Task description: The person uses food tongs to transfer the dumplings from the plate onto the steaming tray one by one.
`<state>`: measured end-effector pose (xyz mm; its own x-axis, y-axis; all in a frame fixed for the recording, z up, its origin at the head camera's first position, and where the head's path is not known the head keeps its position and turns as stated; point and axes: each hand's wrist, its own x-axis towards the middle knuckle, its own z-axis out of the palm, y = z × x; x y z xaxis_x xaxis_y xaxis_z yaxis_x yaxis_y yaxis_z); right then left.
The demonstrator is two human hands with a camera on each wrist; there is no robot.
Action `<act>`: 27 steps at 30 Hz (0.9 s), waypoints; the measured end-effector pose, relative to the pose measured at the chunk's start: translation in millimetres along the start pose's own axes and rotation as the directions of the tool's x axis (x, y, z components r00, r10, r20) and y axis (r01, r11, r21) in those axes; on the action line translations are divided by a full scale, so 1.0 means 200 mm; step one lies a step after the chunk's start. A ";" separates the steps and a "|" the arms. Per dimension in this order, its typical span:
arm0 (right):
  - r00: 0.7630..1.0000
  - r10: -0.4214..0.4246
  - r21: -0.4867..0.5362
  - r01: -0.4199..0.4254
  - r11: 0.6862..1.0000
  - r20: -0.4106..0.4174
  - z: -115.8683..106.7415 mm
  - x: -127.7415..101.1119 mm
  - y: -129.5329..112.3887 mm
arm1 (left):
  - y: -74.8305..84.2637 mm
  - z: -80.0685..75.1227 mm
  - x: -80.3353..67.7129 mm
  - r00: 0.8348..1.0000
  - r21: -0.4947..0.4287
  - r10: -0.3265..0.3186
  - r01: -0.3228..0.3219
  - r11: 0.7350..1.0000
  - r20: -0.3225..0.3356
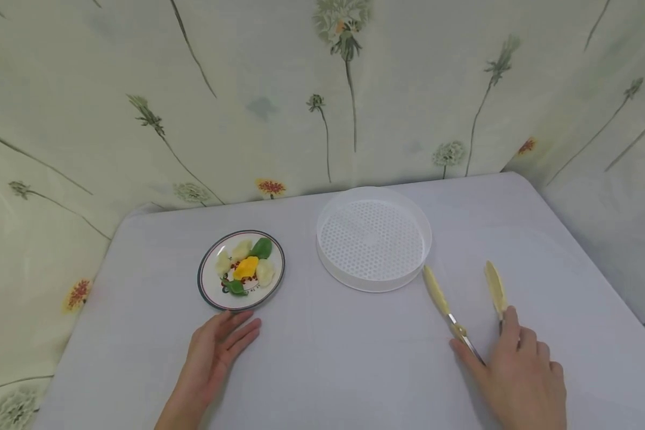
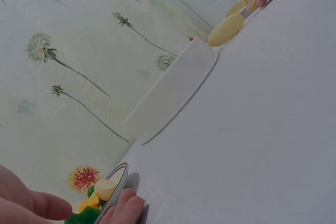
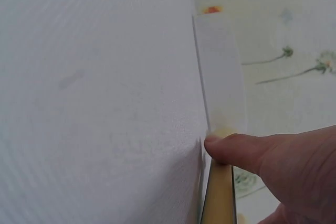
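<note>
My left hand [image 1: 215, 355] is beside the near edge of a small round plate [image 1: 208, 282], fingers loosely extended, with fingertips right at the rim. On this dark-rimmed plate lie several soft-looking pieces: a yellow piece [image 1: 245, 269], pale white pieces [image 1: 266, 272] and green pieces [image 1: 261, 248]. My right hand [image 1: 527, 376] grips a pair of tongs [image 1: 435, 289] with pale yellow tips and metal arms. The thumb lies along one arm, the fingers along the other, and the tips are spread wide. In the right wrist view the thumb [image 3: 236, 148] presses on a yellow arm.
A white round sieve-like tray [image 1: 373, 239] with a perforated base and low wall stands at the back middle, between plate and tongs. One tong tip lies close to its near right edge. A white cloth covers the table [image 1: 328, 370]; a flower-patterned curtain [image 1: 279, 119] hangs behind.
</note>
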<state>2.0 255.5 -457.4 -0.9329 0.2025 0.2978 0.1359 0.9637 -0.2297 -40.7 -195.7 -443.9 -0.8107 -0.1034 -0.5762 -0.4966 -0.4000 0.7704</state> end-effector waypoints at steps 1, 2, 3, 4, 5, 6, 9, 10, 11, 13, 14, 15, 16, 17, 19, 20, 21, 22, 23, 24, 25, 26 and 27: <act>1.000 -0.001 0.002 0.001 1.000 -0.002 0.00 0.00 0.00 | 0.00 0.00 0.00 1.000 0.007 0.002 -0.003 1.000 0.002; 1.000 0.006 0.004 -0.006 1.000 0.006 0.00 0.00 0.00 | 0.00 0.00 0.00 1.000 0.014 0.005 -0.005 1.000 0.006; 1.000 0.018 0.009 -0.018 1.000 0.025 -0.01 0.01 0.00 | 0.00 0.00 0.00 1.000 0.020 0.003 -0.003 1.000 0.005; 0.998 0.032 0.011 -0.032 0.999 0.053 -0.01 0.02 0.00 | 0.00 -0.01 0.00 1.000 0.026 0.002 -0.002 1.000 0.005; 0.995 0.049 0.014 -0.050 0.999 0.083 -0.01 0.02 0.00 | 0.00 -0.01 0.00 1.000 0.029 0.001 -0.001 1.000 0.004; 0.990 0.072 0.018 -0.074 0.997 0.118 -0.02 0.03 0.01 | 0.00 -0.01 0.00 1.000 0.033 0.000 -0.001 0.999 0.005; 0.968 0.149 0.024 -0.157 0.987 0.200 -0.03 0.05 0.01 | 0.00 -0.01 0.00 1.000 0.040 -0.005 0.005 0.999 0.003; 0.963 0.170 0.029 -0.180 0.983 0.210 -0.04 0.05 0.01 | 0.00 -0.01 0.00 1.000 0.043 -0.005 0.004 0.999 0.004; 0.958 0.189 0.035 -0.201 0.979 0.215 -0.04 0.05 0.01 | 0.00 -0.01 0.00 1.000 0.045 -0.005 0.004 0.999 0.004; 0.946 0.228 0.043 -0.244 0.969 0.229 -0.04 0.05 0.00 | 0.01 -0.01 -0.01 1.000 0.046 -0.007 0.007 0.999 0.001; 0.939 0.245 0.045 -0.263 0.964 0.240 -0.05 0.06 0.00 | 0.01 -0.01 -0.01 1.000 0.045 -0.009 0.009 0.999 0.000; 0.936 0.254 0.049 -0.274 0.961 0.244 -0.05 0.06 -0.01 | 0.01 -0.01 -0.01 1.000 0.045 -0.010 0.010 0.999 -0.001; 0.934 0.260 0.054 -0.281 0.958 0.245 -0.05 0.06 -0.01 | 0.01 -0.01 -0.01 1.000 0.043 -0.012 0.012 0.999 -0.001; 0.934 0.262 0.063 -0.285 0.956 0.244 -0.05 0.06 -0.01 | 0.01 -0.01 -0.01 1.000 0.042 -0.014 0.014 0.999 -0.001; 0.937 0.260 0.083 -0.285 0.955 0.232 -0.06 0.06 -0.01 | 0.01 -0.01 -0.01 1.000 0.039 -0.018 0.018 0.999 0.000; 0.943 0.253 0.096 -0.278 0.956 0.218 -0.06 0.06 -0.01 | 0.00 -0.01 -0.01 1.000 0.038 -0.020 0.020 0.999 0.000; 0.948 0.244 0.107 -0.270 0.957 0.206 -0.06 0.06 -0.01 | 0.00 -0.01 -0.01 1.000 0.037 -0.022 0.022 0.999 0.001; 0.952 0.237 0.121 -0.263 0.957 0.193 -0.06 0.06 0.00 | 0.00 -0.01 -0.01 1.000 0.034 -0.022 0.022 0.999 0.002; 0.957 0.229 0.133 -0.254 0.958 0.179 -0.07 0.06 0.00 | 0.00 -0.01 -0.01 1.000 0.031 -0.022 0.021 0.999 0.005; 0.960 0.222 0.145 -0.247 0.958 0.168 -0.07 0.06 0.00 | 0.00 -0.01 -0.01 1.000 0.028 -0.022 0.021 0.999 0.006; 0.965 0.213 0.159 -0.236 0.959 0.150 -0.07 0.06 0.00 | 0.00 -0.01 -0.01 1.000 0.026 -0.022 0.021 0.999 0.007; 0.968 0.208 0.170 -0.230 0.958 0.141 -0.08 0.06 0.00 | 0.00 -0.01 -0.01 1.000 0.024 -0.022 0.022 0.999 0.008; 0.967 0.209 0.177 -0.233 0.956 0.144 -0.08 0.06 0.00 | 0.00 -0.01 -0.01 1.000 0.021 -0.023 0.023 1.000 0.008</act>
<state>-3.6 260.2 -438.0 -0.9221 0.3721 0.1065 0.2882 0.8437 -0.4529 -38.8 -198.5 -443.3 -0.8017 -0.0869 -0.5913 -0.5211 -0.3830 0.7628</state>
